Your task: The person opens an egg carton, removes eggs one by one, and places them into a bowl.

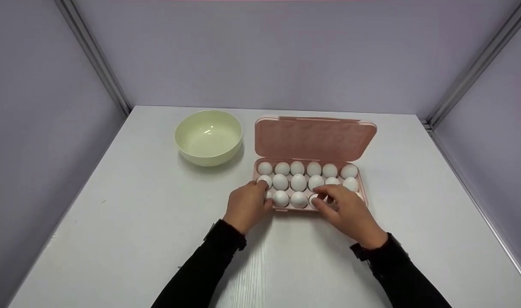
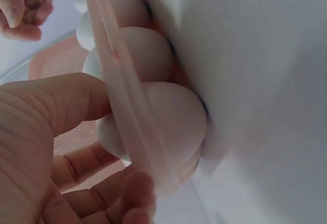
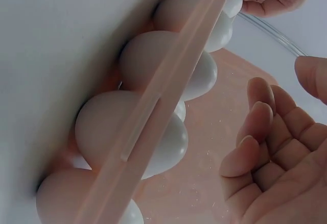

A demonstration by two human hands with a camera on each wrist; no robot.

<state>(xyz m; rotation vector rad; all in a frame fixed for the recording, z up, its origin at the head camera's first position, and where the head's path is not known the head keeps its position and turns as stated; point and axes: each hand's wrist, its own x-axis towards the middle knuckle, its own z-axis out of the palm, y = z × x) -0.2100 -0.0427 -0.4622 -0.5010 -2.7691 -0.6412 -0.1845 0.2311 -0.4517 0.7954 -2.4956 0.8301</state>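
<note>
Head view looks down; wrist views (very close) share the egg tray.

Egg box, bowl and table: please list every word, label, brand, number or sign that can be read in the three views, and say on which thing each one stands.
None: no readable text in any view.
The pink egg box, its open lid, the white eggs, the green bowl and the white table show no print, label or number.
The lid bears only moulded dimples, no letters.
</note>
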